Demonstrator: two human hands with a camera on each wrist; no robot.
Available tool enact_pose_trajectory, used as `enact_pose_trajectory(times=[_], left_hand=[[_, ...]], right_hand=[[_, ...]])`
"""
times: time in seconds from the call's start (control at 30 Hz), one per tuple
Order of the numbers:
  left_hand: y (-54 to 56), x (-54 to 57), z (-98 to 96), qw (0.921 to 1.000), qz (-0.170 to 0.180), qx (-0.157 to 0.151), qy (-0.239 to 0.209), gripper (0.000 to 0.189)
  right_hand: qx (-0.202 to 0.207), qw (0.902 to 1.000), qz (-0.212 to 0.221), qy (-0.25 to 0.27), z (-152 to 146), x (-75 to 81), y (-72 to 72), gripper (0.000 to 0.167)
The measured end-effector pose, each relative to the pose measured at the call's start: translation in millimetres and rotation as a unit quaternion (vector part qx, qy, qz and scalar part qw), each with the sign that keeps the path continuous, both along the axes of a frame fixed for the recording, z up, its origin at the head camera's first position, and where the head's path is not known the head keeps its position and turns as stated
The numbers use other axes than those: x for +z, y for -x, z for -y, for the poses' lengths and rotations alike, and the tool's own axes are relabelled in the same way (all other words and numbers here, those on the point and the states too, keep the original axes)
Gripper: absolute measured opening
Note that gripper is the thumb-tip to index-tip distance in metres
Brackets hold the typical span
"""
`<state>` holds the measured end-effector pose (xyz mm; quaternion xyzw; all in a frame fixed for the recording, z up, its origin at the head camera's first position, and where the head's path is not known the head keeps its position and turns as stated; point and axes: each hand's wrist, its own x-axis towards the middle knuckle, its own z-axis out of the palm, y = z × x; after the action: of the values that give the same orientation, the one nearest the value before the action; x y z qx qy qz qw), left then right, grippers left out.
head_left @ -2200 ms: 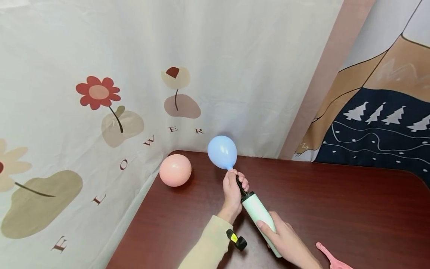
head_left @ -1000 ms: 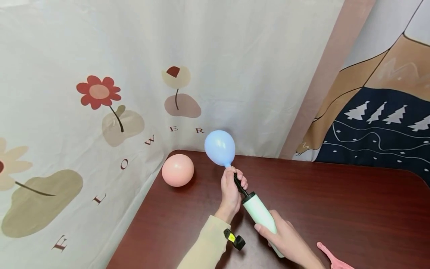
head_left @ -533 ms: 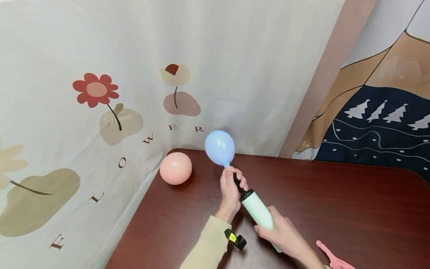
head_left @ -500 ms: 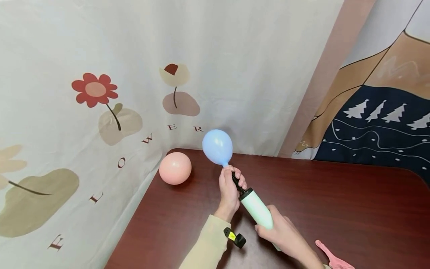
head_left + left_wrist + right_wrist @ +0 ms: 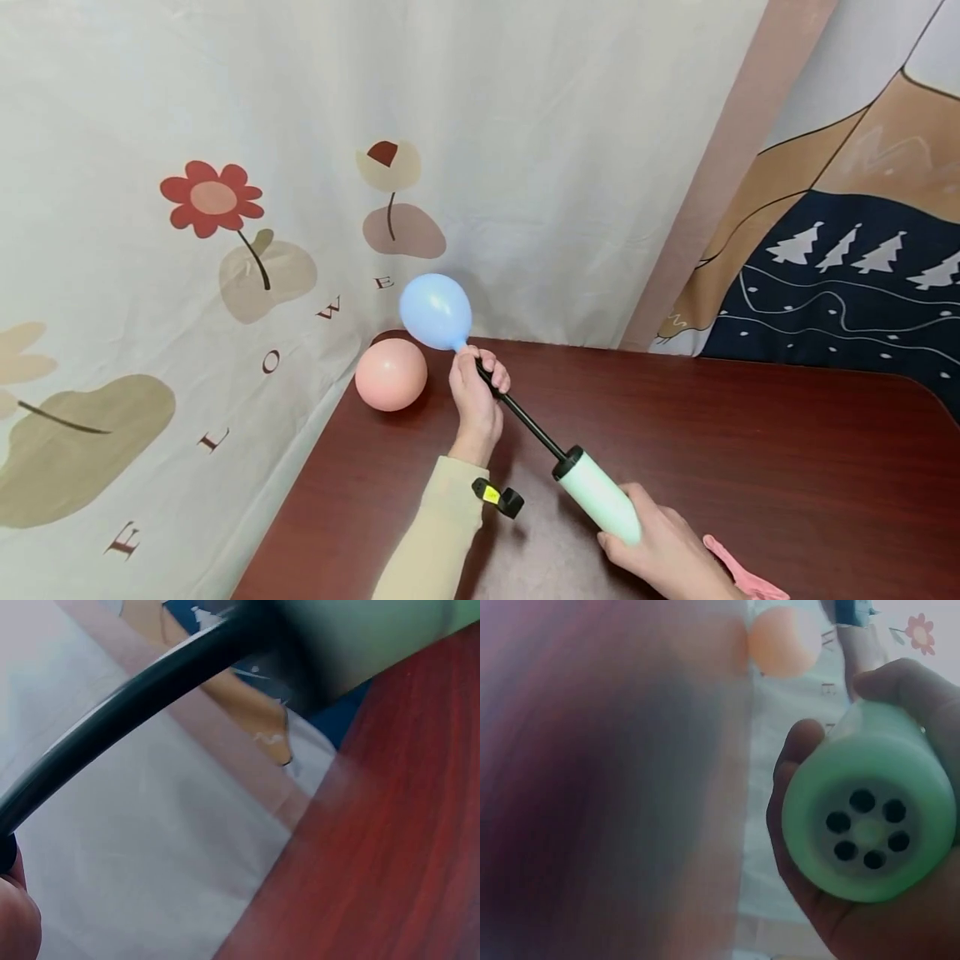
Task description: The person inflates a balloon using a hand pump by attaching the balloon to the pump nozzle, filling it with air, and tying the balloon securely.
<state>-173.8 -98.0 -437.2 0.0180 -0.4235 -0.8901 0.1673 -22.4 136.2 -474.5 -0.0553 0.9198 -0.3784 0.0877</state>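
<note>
A blue balloon [image 5: 436, 311], partly inflated, sits on the nozzle end of a hand balloon pump [image 5: 602, 497] with a pale green barrel. My left hand [image 5: 477, 392] grips the pump's black handle and the balloon's neck together. Between that hand and the barrel, a long stretch of black rod [image 5: 534, 427] shows. My right hand [image 5: 667, 546] holds the lower barrel, fingers wrapped round it. In the right wrist view the barrel's round end [image 5: 868, 825] faces the camera, with several dark holes. The left wrist view has the rod [image 5: 120, 712] crossing it, blurred near the barrel.
A peach balloon [image 5: 392, 374] rests on the dark red table [image 5: 750, 450] near its far left corner. A pink plastic tool [image 5: 742, 575] lies beside my right wrist, partly hidden. Printed curtains [image 5: 555, 167] hang along the table's back and left edges.
The rod has been drawn well out of the barrel. My left hand has moved up and left with the blue balloon, while the right hand has shifted down and right with the barrel.
</note>
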Motion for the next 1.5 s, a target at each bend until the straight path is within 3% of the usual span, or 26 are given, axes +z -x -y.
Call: enact_pose_trajectory(times=[0.2, 0.37, 0.5, 0.7, 0.93, 1.17, 1.33, 1.5], left_hand=[[3.6, 7.7, 3.5, 0.9998, -0.019, -0.003, -0.001, 0.023], [-0.3, 8.9, -14.9, 0.9992, -0.031, -0.023, -0.014, 0.023], [-7.1, 4.6, -35.7, 0.9979, -0.031, -0.056, -0.008, 0.023], [-26.1, -8.8, -58.4, 0.9943, -0.011, -0.104, 0.018, 0.030], [-36.1, -19.6, -60.5, 0.9947, -0.002, -0.097, 0.034, 0.033], [-36.2, -16.2, -47.2, 0.9971, 0.007, -0.070, 0.029, 0.032], [-29.2, -7.7, -32.9, 0.9990, -0.005, -0.044, 0.003, 0.027], [-17.1, 1.0, -15.4, 0.9996, -0.018, -0.023, -0.002, 0.025]], right_hand=[[0.010, 0.9998, 0.012, -0.015, -15.5, -1.8, -2.8, 0.056], [0.012, 0.9999, -0.004, 0.005, -11.8, -1.6, 1.0, 0.052], [-0.002, 0.9991, -0.032, 0.027, -3.3, -0.6, 5.6, 0.050], [-0.011, 0.9974, -0.050, 0.051, 9.0, 5.2, 16.4, 0.048], [-0.005, 0.9974, -0.045, 0.056, 15.7, 5.6, 23.5, 0.050], [-0.002, 0.9973, -0.024, 0.069, 22.6, 5.7, 20.7, 0.052], [0.008, 0.9981, -0.020, 0.058, 22.3, 8.9, 14.9, 0.055], [0.020, 0.9986, 0.024, 0.043, 8.3, 6.7, 6.5, 0.058]])
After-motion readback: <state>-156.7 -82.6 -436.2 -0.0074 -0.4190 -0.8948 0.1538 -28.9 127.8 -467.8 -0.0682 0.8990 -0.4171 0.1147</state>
